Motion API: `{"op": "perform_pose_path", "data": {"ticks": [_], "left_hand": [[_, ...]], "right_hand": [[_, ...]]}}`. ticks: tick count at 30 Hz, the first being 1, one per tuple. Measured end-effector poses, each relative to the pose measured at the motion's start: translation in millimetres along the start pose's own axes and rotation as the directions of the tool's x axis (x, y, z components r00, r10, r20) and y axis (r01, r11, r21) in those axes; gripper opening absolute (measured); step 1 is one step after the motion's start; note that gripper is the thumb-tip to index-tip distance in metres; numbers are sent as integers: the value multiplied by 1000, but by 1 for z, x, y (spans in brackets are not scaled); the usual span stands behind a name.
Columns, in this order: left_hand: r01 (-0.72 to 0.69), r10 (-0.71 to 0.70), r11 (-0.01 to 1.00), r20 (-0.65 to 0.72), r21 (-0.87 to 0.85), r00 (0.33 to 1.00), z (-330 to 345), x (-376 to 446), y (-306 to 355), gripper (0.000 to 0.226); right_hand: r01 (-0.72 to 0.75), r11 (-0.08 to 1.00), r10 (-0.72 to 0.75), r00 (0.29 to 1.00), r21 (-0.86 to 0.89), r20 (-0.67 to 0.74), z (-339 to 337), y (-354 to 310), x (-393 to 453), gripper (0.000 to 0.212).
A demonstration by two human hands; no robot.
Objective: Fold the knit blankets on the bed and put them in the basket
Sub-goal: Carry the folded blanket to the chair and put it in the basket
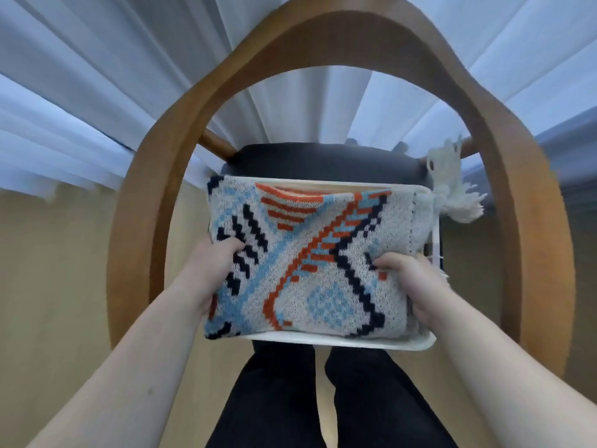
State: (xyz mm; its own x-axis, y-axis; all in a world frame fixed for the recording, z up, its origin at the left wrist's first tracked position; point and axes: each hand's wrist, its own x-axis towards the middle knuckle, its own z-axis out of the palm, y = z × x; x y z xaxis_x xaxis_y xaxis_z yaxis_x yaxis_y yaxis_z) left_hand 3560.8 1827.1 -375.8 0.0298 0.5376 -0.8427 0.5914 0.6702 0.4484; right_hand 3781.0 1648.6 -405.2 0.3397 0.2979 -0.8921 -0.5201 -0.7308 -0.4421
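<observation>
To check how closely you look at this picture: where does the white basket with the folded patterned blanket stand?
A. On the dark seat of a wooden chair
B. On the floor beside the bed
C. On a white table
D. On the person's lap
A: the basket sits on the dark seat of the wooden chair, while both hands hold the folded blanket in it.

Both hands, left hand [215,266] and right hand [410,281], grip the folded patterned knit blanket [300,263] over the white basket [339,339] on a wooden chair [181,176].
</observation>
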Motion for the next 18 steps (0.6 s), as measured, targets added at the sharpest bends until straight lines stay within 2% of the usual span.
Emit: {"op": "perform_pose_path", "data": {"ticks": [4,6,7,8,10,12,13,15,17,18], "left_hand": [[46,-46,995,3,94,999,0,8,1,10],[-22,34,971,-46,237,998,2,9,3,8],[-92,125,930,-71,355,990,4,7,4,7],[-166,239,870,-102,465,966,7,2,4,9],[-293,439,774,-142,561,887,12,-10,2,29],[-394,608,667,-157,632,778,15,-12,-2,50],[-421,681,585,-138,693,719,16,-8,-5,54],[-472,786,417,-47,777,616,21,-1,-4,54],[-485,814,287,57,826,578,25,12,0,50],[-476,802,255,91,842,590,26,19,0,50]], "right_hand": [[-66,998,66,997,11,-38,0,7,0,40],[-19,999,14,995,-51,-99,1,8,-4,42],[46,991,-67,983,-126,-168,3,7,-7,42],[129,967,-185,949,-222,-256,4,5,-11,49],[278,867,-443,810,-414,-383,4,-3,-19,78],[352,754,-608,694,-555,-386,3,-12,-18,97],[339,699,-641,688,-629,-342,3,-17,-14,103],[289,623,-628,739,-727,-245,4,-27,-5,107],[250,623,-586,777,-741,-230,7,-36,1,109],[233,647,-558,794,-726,-242,8,-39,4,106]]}}
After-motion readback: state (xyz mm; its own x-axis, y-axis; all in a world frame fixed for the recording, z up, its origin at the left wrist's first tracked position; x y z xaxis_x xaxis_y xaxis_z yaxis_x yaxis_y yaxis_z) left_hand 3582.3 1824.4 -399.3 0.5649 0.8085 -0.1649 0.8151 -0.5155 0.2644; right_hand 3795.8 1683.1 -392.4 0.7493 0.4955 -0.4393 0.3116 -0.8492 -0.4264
